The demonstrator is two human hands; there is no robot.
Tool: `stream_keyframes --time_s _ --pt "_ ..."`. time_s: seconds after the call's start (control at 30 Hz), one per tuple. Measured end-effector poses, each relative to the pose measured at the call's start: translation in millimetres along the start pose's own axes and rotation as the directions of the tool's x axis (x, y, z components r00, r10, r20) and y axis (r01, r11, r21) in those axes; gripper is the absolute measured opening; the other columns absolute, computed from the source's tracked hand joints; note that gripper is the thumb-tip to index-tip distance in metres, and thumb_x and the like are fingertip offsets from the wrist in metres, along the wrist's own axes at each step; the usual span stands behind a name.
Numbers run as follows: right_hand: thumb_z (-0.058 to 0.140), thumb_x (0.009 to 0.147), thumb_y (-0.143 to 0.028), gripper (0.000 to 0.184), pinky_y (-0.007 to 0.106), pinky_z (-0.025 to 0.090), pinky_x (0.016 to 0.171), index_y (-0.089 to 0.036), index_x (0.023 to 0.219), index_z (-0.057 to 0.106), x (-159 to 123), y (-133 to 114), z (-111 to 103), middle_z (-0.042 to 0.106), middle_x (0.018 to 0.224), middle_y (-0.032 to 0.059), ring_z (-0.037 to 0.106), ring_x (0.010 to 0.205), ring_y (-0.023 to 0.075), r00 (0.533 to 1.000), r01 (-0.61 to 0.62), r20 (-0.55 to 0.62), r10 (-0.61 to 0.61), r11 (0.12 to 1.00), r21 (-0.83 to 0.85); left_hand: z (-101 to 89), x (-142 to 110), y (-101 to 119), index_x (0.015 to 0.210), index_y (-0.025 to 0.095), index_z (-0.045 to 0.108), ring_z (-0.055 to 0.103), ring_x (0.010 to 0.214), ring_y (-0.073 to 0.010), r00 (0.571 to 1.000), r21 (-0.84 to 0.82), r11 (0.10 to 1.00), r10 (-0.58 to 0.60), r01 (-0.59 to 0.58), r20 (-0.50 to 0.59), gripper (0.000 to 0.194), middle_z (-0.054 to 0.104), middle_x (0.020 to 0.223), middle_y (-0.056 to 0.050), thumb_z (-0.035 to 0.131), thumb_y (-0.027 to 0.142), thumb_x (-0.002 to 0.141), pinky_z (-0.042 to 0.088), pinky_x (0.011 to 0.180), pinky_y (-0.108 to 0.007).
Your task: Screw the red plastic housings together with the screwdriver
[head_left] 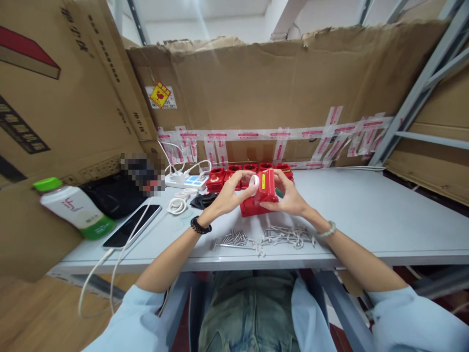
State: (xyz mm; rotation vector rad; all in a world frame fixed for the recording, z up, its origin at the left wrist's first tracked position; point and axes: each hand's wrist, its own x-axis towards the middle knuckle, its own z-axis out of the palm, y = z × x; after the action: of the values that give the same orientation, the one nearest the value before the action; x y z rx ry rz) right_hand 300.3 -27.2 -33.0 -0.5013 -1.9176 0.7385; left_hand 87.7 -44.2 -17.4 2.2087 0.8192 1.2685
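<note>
In the middle of the table my right hand (291, 196) grips a red plastic box (267, 186) with a yellow label, its fingers around the right side. My left hand (231, 189) is closed at the box's left side, its thumb and fingers on a white ring (254, 182). Whether the ring is seated in the box or just held against it, I cannot tell. Directly below is another red piece (251, 208), partly covered by my hands. A row of similar red boxes (216, 179) with round openings stands behind, partly hidden by my hands.
Near the front edge lie loose screws (235, 238), a long metal rod tool (234, 246) and a heap of metal parts with white strands (287, 236). To the left are a power strip (186, 181), coiled cable (177, 205), phone (132, 226) and tilted bottle (75, 208). Cardboard (249, 88) walls the back.
</note>
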Motion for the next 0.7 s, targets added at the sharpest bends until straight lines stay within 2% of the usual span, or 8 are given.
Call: stream_keyframes --time_s 0.1,0.17,0.27,0.33,0.47,0.53,0.6,0.7 --pt "0.086 0.058 -0.03 0.077 0.047 0.049 0.099 -0.025 0.122 0.043 -0.3 -0.2 -0.4 0.066 0.118 0.0107 0.065 0.109 0.0279 1.0 -0.012 -0.017 0.012 1.0 -0.013 0.2 0.5 -2.2 0.13 0.022 0.052 0.052 0.124 -0.0255 0.996 -0.009 0.997 0.075 -0.074 0.044 0.05 0.054 0.135 -0.011 0.067 0.039 0.085 0.039 0.107 -0.041" --pt "0.086 0.058 -0.031 0.077 0.047 0.049 0.099 -0.025 0.122 0.043 -0.3 -0.7 -0.6 0.066 0.118 0.0104 0.065 0.109 0.0274 0.999 -0.023 -0.03 0.022 1.0 -0.009 0.7 0.7 -2.6 0.134 0.024 0.047 0.048 0.129 -0.0258 0.996 -0.032 0.995 0.092 -0.091 0.023 0.056 0.05 0.14 -0.011 0.068 0.039 0.084 0.038 0.108 -0.042" --pt "0.087 0.057 -0.032 0.078 0.046 0.049 0.099 -0.025 0.121 0.043 0.0 -1.5 -0.6 0.065 0.121 0.0106 0.064 0.111 0.0273 1.0 -0.026 -0.016 0.026 1.0 -0.005 1.0 0.8 -0.5 0.121 0.02 0.055 0.057 0.114 -0.0239 0.998 0.014 1.0 -0.009 0.01 -0.057 0.039 0.06 0.123 -0.011 0.06 0.043 0.089 0.044 0.101 -0.043" --pt "0.087 0.056 -0.033 0.078 0.046 0.049 0.1 -0.025 0.121 0.043 0.2 -1.8 -0.7 0.065 0.121 0.0109 0.064 0.111 0.0274 1.0 -0.028 -0.01 0.027 0.999 -0.018 0.1 0.7 1.3 0.111 0.018 0.059 0.06 0.105 -0.0225 0.998 0.056 0.998 -0.008 0.012 -0.059 0.033 0.064 0.113 -0.01 0.061 0.041 0.088 0.046 0.098 -0.041" --pt "0.087 0.057 -0.035 0.077 0.047 0.049 0.099 -0.025 0.121 0.043 0.1 -1.9 -1.0 0.066 0.118 0.0104 0.064 0.109 0.0276 0.999 -0.043 -0.029 0.042 0.999 -0.026 -1.5 0.7 1.4 0.126 0.021 0.053 0.053 0.122 -0.0256 0.993 0.05 0.991 0.121 -0.121 -0.009 0.05 0.056 0.132 -0.011 0.07 0.038 0.081 0.041 0.105 -0.042" --pt "0.087 0.057 -0.034 0.077 0.047 0.049 0.099 -0.025 0.121 0.043 -0.1 -1.6 -1.1 0.066 0.119 0.0105 0.064 0.109 0.0275 0.999 -0.039 -0.032 0.038 0.999 -0.018 -1.0 0.9 -0.3 0.127 0.02 0.051 0.053 0.121 -0.0256 0.997 0.037 0.997 0.065 -0.064 -0.03 0.048 0.056 0.132 -0.013 0.064 0.041 0.086 0.042 0.104 -0.043" --pt "0.087 0.057 -0.032 0.077 0.047 0.049 0.1 -0.025 0.121 0.043 -0.2 -1.1 -1.3 0.065 0.121 0.0108 0.064 0.11 0.0274 0.999 -0.026 -0.027 0.026 1.0 -0.016 -0.6 1.0 -2.0 0.121 0.018 0.054 0.058 0.111 -0.0241 1.0 0.06 0.998 0.005 -0.003 -0.031 0.039 0.061 0.122 -0.012 0.056 0.043 0.091 0.045 0.099 -0.043" --pt "0.086 0.059 -0.032 0.075 0.047 0.049 0.099 -0.025 0.121 0.044 -0.2 -0.9 -2.1 0.066 0.119 0.0102 0.065 0.109 0.0272 1.0 -0.019 -0.02 0.019 1.0 -0.011 -0.9 0.7 -2.9 0.124 0.02 0.055 0.056 0.114 -0.0246 0.995 0.102 0.99 0.089 -0.093 0.037 0.042 0.06 0.125 -0.011 0.063 0.04 0.087 0.043 0.101 -0.043"
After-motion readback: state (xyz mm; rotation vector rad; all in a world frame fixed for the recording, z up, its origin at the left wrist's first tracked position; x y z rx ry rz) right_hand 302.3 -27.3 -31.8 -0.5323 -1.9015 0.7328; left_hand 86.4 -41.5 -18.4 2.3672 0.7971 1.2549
